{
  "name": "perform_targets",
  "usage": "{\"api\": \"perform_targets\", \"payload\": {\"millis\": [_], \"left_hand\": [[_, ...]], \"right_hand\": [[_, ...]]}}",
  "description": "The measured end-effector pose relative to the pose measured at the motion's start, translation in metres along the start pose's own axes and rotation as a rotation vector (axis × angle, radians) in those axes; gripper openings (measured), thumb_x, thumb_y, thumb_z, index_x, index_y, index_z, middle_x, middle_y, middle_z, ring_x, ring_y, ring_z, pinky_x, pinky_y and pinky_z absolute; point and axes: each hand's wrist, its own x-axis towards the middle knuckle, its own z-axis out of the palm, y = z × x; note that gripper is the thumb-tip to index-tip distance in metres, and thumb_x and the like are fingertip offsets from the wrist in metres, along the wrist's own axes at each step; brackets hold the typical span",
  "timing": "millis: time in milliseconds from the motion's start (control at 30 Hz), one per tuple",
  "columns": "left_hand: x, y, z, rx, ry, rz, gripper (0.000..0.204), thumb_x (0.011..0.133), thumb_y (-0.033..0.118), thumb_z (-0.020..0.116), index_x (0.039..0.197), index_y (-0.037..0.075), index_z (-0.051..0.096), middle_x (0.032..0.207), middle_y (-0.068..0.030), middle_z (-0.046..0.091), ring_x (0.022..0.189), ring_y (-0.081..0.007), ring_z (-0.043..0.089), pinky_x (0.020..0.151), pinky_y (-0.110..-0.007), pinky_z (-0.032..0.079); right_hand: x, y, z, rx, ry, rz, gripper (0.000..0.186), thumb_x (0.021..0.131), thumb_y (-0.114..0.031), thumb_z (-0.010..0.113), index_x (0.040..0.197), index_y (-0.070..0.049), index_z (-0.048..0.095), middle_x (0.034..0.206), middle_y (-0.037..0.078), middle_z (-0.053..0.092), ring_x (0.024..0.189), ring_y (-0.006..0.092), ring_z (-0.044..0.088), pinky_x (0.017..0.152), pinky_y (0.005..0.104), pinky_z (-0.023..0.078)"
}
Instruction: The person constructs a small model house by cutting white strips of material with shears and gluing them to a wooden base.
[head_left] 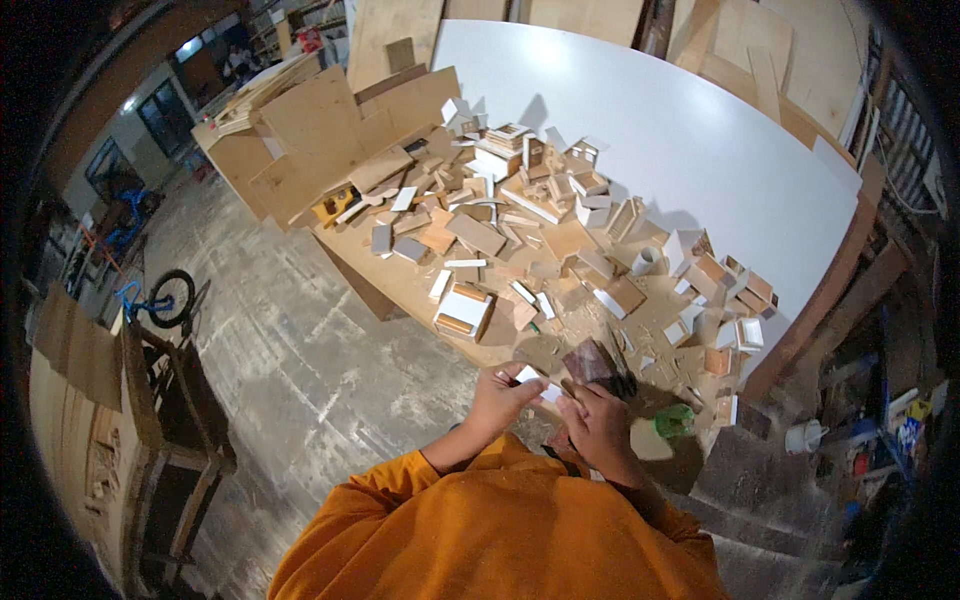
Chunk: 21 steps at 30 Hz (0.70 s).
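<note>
At a desk [395,275] strewn with wood offcuts [476,235], left hand [500,396] and right hand [600,424] grip one small white piece [527,375].

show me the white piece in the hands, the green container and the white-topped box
White piece [551,394]: head view, its lower right visible part
Green container [674,421]: head view, middle of its side
White-topped box [464,307]: head view, its white top

White pc [528,375], lower ctr, partly hidden by fingers of L hand [502,395] & R hand [599,425]; full shape unclear. Orange top [500,530] cut off by bottom edge. Bike [172,298], mid-left, partly behind wood stack [85,390], itself cut by dark rim. Clutter [910,435], right edge, too small to ID.
</note>
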Motion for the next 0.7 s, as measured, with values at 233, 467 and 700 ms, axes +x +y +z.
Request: {"api": "perform_targets", "payload": {"millis": [233, 467, 700], "left_hand": [[0.004, -0.004, -0.011, 0.235, -0.086, -0.022, 0.011, 0.078, 0.006, 0.065, 0.085, -0.002, 0.066, 0.068, -0.0009, 0.062, 0.054, -0.0048, 0.052, 0.050, -0.021, 0.042], [0.005, 0.000, -0.012, 0.087, -0.229, -0.124, 0.016, 0.080, 0.006, 0.067, 0.093, -0.003, 0.066, 0.080, -0.0063, 0.067, 0.066, -0.0095, 0.060, 0.059, -0.023, 0.050], [0.009, -0.001, -0.013, 0.012, -0.260, -0.238, 0.019, 0.082, 0.008, 0.067, 0.098, -0.001, 0.065, 0.085, -0.0058, 0.067, 0.070, -0.0106, 0.062, 0.064, -0.024, 0.051]], "right_hand": [[0.006, 0.002, -0.001, 0.081, -0.024, 0.065, 0.040, 0.083, -0.029, 0.064, 0.108, 0.002, 0.058, 0.089, 0.019, 0.063, 0.077, 0.0316, 0.064, 0.062, 0.0374, 0.049], [0.002, 0.021, 0.014, 0.369, -0.028, 0.255, 0.019, 0.085, -0.018, 0.063, 0.088, 0.001, 0.064, 0.072, 0.008, 0.063, 0.067, 0.0141, 0.060, 0.057, 0.0278, 0.045], [-0.005, 0.042, 0.027, 0.897, -0.075, 0.518, 0.022, 0.088, -0.019, 0.060, 0.090, 0.002, 0.064, 0.072, -0.003, 0.058, 0.065, 0.0052, 0.049, 0.058, 0.0228, 0.041]]}}
